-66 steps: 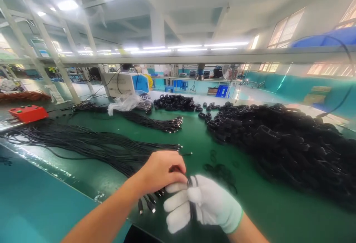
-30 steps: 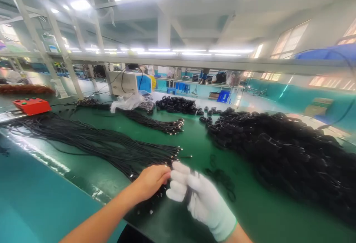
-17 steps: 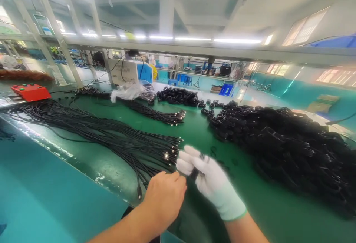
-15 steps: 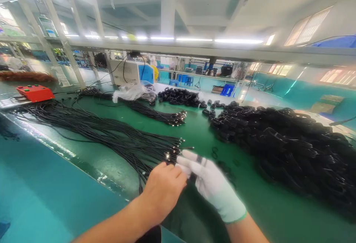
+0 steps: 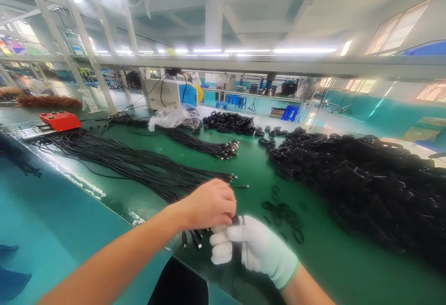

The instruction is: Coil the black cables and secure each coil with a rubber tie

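My gloved right hand [image 5: 258,249] is curled around a small coil of black cable [image 5: 237,250], whose strands show between the white fingers. My bare left hand [image 5: 212,204] is closed at the top of that coil, with its fingertips on the black strands. What exactly lies in the left fingertips is partly hidden. Under and beyond the left hand, a long bundle of black cables [image 5: 135,158] stretches across the green table [image 5: 251,170]. A few cable plugs [image 5: 195,240] stick out below the left wrist.
Several thin black rings [image 5: 285,216] lie right of my hands. A large heap of coiled black cables [image 5: 362,184] covers the table's right side. Farther back are a second cable bundle [image 5: 209,144], clear plastic [image 5: 170,118], a white-blue machine [image 5: 170,92] and a red control box [image 5: 61,120].
The gloved right hand has gone from outstretched fingers to curled around the coil, and moved slightly lower. My left hand has risen and turned over to the coil's top. The view shifted slightly.
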A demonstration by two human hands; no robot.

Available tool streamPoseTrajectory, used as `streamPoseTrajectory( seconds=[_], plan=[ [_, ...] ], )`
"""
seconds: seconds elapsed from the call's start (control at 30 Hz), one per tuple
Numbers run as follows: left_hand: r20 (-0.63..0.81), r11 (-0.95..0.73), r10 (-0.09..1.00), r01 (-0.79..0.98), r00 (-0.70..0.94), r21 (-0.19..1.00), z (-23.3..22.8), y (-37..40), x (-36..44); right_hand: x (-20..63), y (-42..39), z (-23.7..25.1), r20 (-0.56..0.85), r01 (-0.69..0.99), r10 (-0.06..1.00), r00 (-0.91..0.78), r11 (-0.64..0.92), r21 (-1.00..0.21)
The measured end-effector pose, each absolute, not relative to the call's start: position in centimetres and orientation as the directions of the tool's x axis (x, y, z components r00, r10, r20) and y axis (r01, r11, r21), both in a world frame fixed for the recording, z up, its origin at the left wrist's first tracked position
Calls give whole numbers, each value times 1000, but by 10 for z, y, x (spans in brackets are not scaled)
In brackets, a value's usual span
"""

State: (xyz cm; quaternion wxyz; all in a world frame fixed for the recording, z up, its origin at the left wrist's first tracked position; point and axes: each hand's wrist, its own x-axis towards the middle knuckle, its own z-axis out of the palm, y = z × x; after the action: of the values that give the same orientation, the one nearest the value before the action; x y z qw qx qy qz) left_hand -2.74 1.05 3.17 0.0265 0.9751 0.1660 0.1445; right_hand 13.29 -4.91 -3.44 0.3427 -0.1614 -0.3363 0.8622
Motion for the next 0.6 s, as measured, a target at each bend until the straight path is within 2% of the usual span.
streamPoseTrajectory(
  seconds=[0.1,0.17,0.27,0.33,0.4,0.47,0.6],
  plan=[
    [295,-940,336,340,894,41,37,5,-27,133,-50,-37,-106,-483,670,-735,-627,-612],
    [218,-942,336,322,916,100,43,4,-26,135,-51,-41,-103,-473,655,-748,-636,-610],
    [90,-878,367,312,926,364,47,10,-23,137,-54,-48,-89,-479,635,-767,-660,-578],
    [8,-724,432,341,902,599,44,16,-23,138,-56,-48,-93,-484,608,-789,-706,-517],
    [-58,-514,510,358,858,779,36,19,-26,137,-57,-46,-95,-480,586,-805,-737,-476],
    [-68,-359,596,342,800,868,25,16,-28,135,-58,-44,-84,-485,591,-802,-727,-485],
    [12,-215,764,238,645,947,7,-4,-28,134,-57,-46,-30,-511,664,-747,-602,-614]
  ],
)
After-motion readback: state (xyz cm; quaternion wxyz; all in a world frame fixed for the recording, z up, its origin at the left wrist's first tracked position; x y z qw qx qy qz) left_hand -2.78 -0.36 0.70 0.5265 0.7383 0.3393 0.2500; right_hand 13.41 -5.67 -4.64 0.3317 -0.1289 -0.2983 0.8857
